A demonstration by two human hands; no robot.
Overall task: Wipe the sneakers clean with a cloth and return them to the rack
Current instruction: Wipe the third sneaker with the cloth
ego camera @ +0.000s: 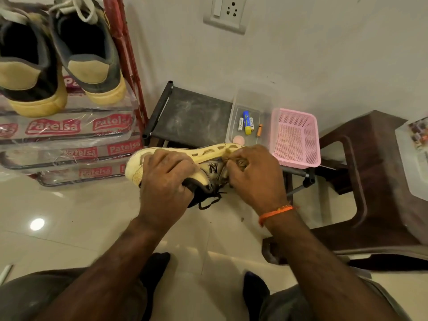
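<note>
Head view: my left hand [166,177] grips the sneaker [185,158], hiding its upper. My right hand [254,174] pinches a cloth [240,162], mostly concealed.

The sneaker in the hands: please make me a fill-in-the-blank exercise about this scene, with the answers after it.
1. The left hand grips the sneaker, which is turned with its sole facing ____.
2. The right hand presses a bunched ____ against the sneaker's side.
3. The batteries lie in a clear container beside a basket coloured ____.
4. Two other sneakers stand on the ____ at the upper left.

Answers: up; cloth; pink; rack
</note>
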